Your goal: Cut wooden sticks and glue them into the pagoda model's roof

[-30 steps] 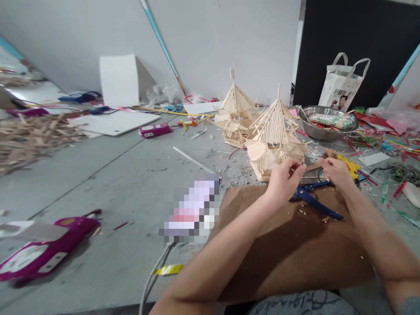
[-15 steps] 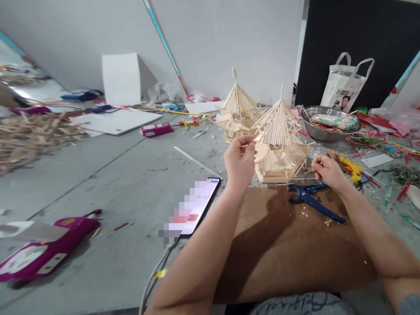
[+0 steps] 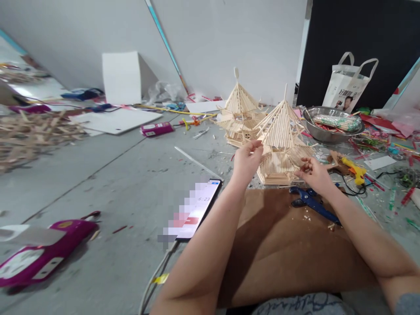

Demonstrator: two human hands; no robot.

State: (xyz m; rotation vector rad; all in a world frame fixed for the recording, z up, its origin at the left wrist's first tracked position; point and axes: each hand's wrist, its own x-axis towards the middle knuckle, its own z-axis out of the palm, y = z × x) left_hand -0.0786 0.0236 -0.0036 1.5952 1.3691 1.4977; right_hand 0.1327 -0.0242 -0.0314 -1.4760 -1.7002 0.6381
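A pagoda model made of thin wooden sticks stands upright at the far edge of the brown board. My left hand is at its left side, thumb and fingers pinched at the corner of the lower roof. On the opposite side, my right hand has its fingers curled round the right corner of that roof. Both sets of fingertips are partly hidden against the sticks. Blue cutting pliers lie on the board beneath my right hand, partly covered by my forearm.
A second stick pagoda stands behind to the left. A yellow glue gun and a metal bowl with packaged sticks are at right. Left of my arm lie a lit phone with a cable and a magenta tool.
My right hand has moved left, from beside the pagoda onto its right roof corner. The left hand stays at the left side, slightly lower. The view has shifted a little.
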